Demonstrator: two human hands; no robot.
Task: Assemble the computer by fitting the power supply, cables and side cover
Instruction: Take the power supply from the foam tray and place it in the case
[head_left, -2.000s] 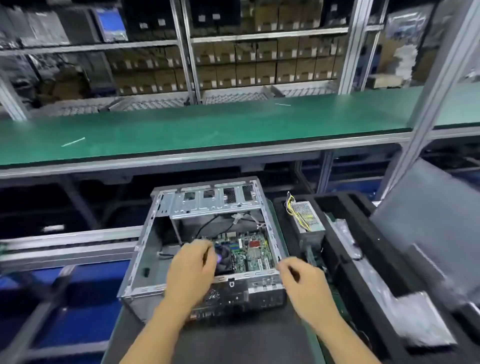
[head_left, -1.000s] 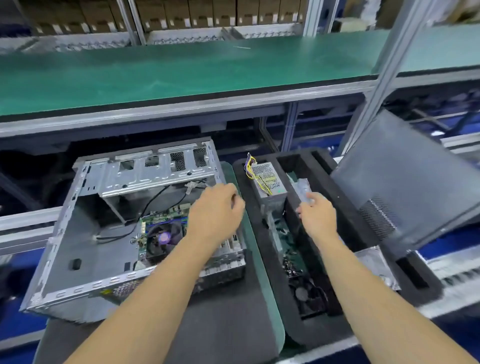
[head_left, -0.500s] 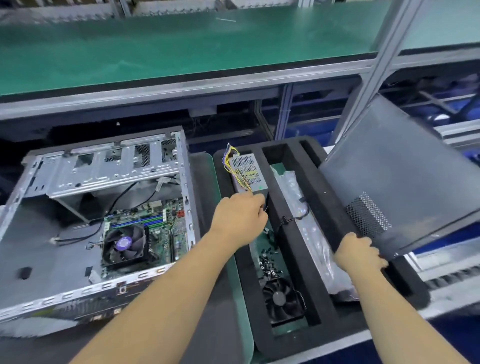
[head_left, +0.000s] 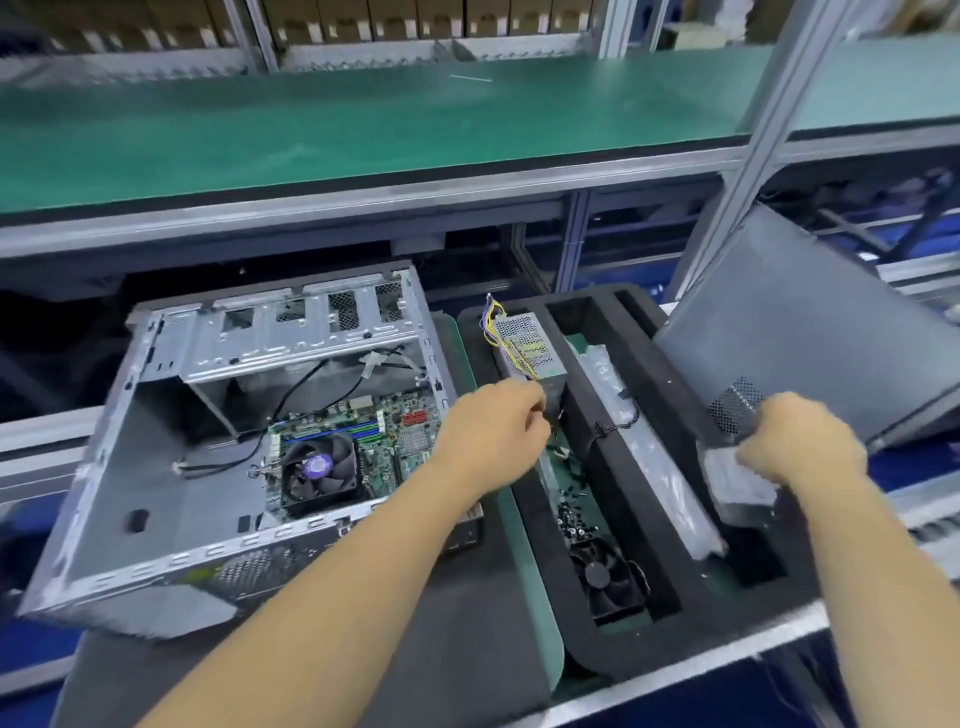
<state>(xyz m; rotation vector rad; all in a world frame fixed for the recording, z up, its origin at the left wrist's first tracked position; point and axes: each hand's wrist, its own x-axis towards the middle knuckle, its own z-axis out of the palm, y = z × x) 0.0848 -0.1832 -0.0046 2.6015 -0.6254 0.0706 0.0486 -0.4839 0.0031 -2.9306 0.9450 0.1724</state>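
The power supply (head_left: 527, 347), a perforated metal box with yellow and purple wires at its far end, stands in the left slot of the black foam tray (head_left: 670, 452), just right of the open computer case (head_left: 156, 467). The left hand (head_left: 493, 431) is at the near end of the box, fingers curled toward it; whether they actually grip it cannot be told. Half a second ago this hand was in much the same spot against the unit, so it has barely shifted.

The right hand (head_left: 795, 447) has changed more: earlier it sat low at the tray's right edge, and now it is raised, its fingers pinching a clear plastic bag (head_left: 737, 478) lifted above the right slot. Just behind it, the grey side cover (head_left: 810, 332) leans tilted against the tray's right side, its vent patch next to the knuckles.

In the tray's left slot, nearer the person, lie small dark screws (head_left: 571, 519) and a black fan (head_left: 608, 577). A long clear bag (head_left: 639, 441) lies in the middle slot. Inside the case, the motherboard (head_left: 395, 431) and its cooler fan (head_left: 319, 467) sit at the right, with black cables looping above. The green bench (head_left: 363, 124) runs across behind.
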